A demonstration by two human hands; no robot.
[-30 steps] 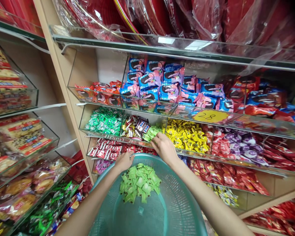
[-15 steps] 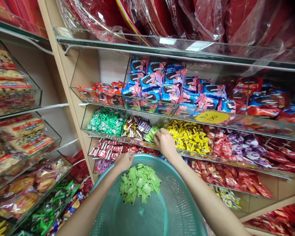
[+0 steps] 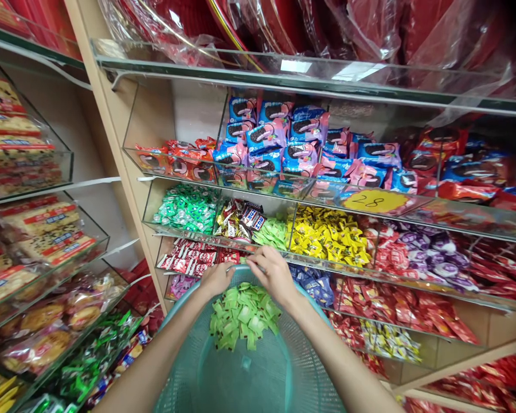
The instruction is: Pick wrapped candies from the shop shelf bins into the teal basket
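A green plastic basket (image 3: pixel 245 396) is held in front of me, tilted so that its inside faces up at me. A heap of small light-green candy packets (image 3: pixel 243 315) lies in it, towards the far side. My left hand (image 3: pixel 217 279) is closed round the far rim. Just to its right, my right hand (image 3: pixel 275 278) has its fingers curled over the same rim. More green packets (image 3: pixel 270 232) lie in the shelf bin just beyond my right hand, beside brown-and-white wrapped chocolates (image 3: pixel 241 221).
Clear-fronted bins hold green-wrapped candies (image 3: pixel 186 209), yellow-wrapped candies (image 3: pixel 329 235), and blue-and-pink cookie packs (image 3: pixel 266 135). A yellow price tag (image 3: pixel 374 201) hangs on a bin front. Glass shelf edges (image 3: pixel 284 77) cross above; a wooden upright (image 3: pixel 107 132) stands left.
My right hand has drawn back from the bin of green packets, down and left to the basket's rim. My left hand stays on the rim.
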